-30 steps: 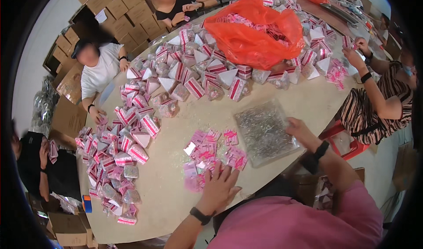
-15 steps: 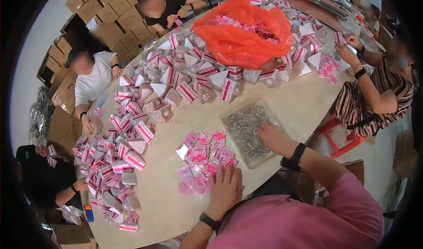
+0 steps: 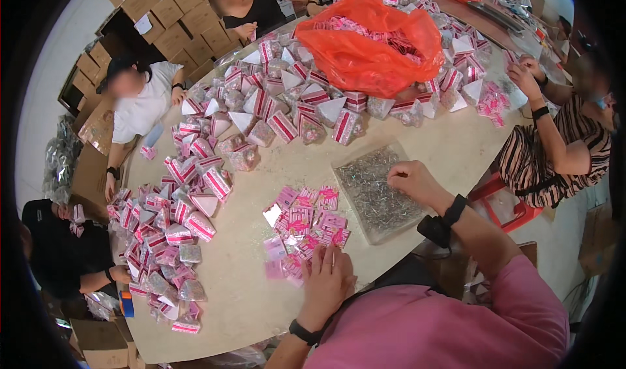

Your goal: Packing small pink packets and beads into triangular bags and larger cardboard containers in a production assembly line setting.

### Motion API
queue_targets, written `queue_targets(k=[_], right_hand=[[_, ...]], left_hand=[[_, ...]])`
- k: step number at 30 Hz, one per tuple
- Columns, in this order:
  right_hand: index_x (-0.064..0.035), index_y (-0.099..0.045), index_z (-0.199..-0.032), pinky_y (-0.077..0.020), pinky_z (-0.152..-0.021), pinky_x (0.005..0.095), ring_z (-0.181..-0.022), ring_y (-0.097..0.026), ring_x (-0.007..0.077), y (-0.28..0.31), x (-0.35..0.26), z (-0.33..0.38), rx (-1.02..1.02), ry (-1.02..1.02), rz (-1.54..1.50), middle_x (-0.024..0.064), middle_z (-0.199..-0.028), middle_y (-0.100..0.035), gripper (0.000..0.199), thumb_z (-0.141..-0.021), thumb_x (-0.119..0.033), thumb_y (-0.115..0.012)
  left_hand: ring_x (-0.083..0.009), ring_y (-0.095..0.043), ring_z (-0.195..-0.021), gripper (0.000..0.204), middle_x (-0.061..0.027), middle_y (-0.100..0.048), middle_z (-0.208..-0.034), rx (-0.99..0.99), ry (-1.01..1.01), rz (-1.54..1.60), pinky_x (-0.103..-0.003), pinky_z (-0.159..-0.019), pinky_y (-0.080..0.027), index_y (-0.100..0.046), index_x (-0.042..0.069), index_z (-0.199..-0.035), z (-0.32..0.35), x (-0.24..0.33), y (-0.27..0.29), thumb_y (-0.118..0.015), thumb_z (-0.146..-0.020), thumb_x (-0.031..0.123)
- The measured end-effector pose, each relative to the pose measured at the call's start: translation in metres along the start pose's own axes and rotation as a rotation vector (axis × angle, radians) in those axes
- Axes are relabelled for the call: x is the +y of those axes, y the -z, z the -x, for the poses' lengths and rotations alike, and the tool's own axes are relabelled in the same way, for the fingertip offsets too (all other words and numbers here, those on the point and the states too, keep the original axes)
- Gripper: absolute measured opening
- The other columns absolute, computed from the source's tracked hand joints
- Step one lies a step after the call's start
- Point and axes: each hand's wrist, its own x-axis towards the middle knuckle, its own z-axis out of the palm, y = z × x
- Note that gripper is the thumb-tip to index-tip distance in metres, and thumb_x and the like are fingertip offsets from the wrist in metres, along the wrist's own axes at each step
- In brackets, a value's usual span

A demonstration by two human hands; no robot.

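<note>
A worker in a pink top point(image 3: 430, 333) leans over a crowded pale surface point(image 3: 241, 264), both hands at work near the center of the frame. The left hand point(image 3: 324, 274), fingers extended and palm down, rests on the lower edge of a loose spread of pink printed cards point(image 3: 301, 220). The right hand point(image 3: 412, 181) is above a shallow clear tray point(image 3: 351, 204) just right of the cards, its fingers curled in toward the thumb; from here one cannot tell whether they grip anything. Thin, silvery pieces point(image 3: 378, 202) cover the tray's bottom. Wedge-shaped packets point(image 3: 283, 128) in pink and white curve in a heap from the lower left to the top of the frame, where an open orange-red plastic bag point(image 3: 368, 69) sits among them, pink items showing inside. Around the surface are others: a person in white point(image 3: 147, 111) at upper left, one in black point(image 3: 261, 10) at the top, another in dark clothing point(image 3: 65, 251) at left, and one in stripes point(image 3: 548, 150) at right, hands raised together. Stacked brown cartons point(image 3: 189, 20) stand at upper left.
</note>
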Motion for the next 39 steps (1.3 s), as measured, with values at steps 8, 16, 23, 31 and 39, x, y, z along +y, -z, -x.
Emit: queue_targets(k=[8,16,23,31,39], right_hand=[[-0.0018,-0.056,-0.078,-0.0407,-0.043,0.0209,-0.051,-0.056,0.0089,-0.010,0.005,0.007,-0.050,-0.230,-0.280,0.0050,-0.063,-0.059,0.006,-0.080,-0.006,-0.060],[-0.0015,-0.055,-0.079,-0.0409,-0.043,0.0212,-0.053,-0.059,0.0106,-0.014,0.003,0.012,-0.114,-0.273,-0.273,0.0053,-0.065,-0.060,0.005,-0.080,-0.005,-0.059],[-0.0019,-0.055,-0.077,-0.0431,-0.046,0.0236,-0.056,-0.060,0.0109,-0.024,0.002,0.022,-0.069,-0.240,-0.263,0.0049,-0.065,-0.059,0.007,-0.080,-0.007,-0.058],[-0.0015,-0.054,-0.077,-0.0444,-0.048,0.0253,-0.056,-0.059,0.0117,-0.027,-0.019,0.026,-0.013,-0.193,-0.215,0.0054,-0.062,-0.057,0.007,-0.079,-0.006,-0.059],[0.0012,-0.053,-0.080,-0.0455,-0.052,0.0282,-0.058,-0.058,0.0130,-0.059,-0.045,0.032,-0.076,-0.074,-0.208,0.0066,-0.068,-0.055,0.008,-0.079,-0.004,-0.059]], left_hand=[[-0.0345,-0.037,-0.125,0.049,-0.0158,-0.044,-0.129,0.072,-0.016,0.080,-0.055,-0.095,-0.032,-0.053,0.001,-0.115,0.008,0.003,-0.002,-0.069,-0.074,0.023],[-0.0329,-0.054,-0.082,0.021,-0.0139,-0.055,-0.089,0.238,-0.021,0.094,-0.042,-0.071,-0.044,-0.055,0.003,-0.091,-0.032,-0.010,0.014,-0.064,-0.073,0.010],[-0.0314,-0.053,-0.085,0.012,-0.0107,-0.056,-0.086,0.302,0.156,0.204,-0.043,-0.073,-0.044,-0.058,0.005,-0.083,-0.064,-0.027,-0.027,-0.064,-0.075,0.013],[-0.0134,-0.059,-0.066,0.008,-0.0053,-0.064,-0.077,0.329,0.606,1.214,-0.025,-0.063,-0.045,-0.061,0.002,-0.080,-0.052,-0.042,0.023,-0.063,-0.084,0.009],[-0.0169,-0.061,-0.069,0.005,-0.0093,-0.063,-0.077,0.369,0.597,1.839,-0.028,-0.067,-0.049,-0.056,0.002,-0.084,-0.046,-0.037,0.030,-0.056,-0.088,0.005]])
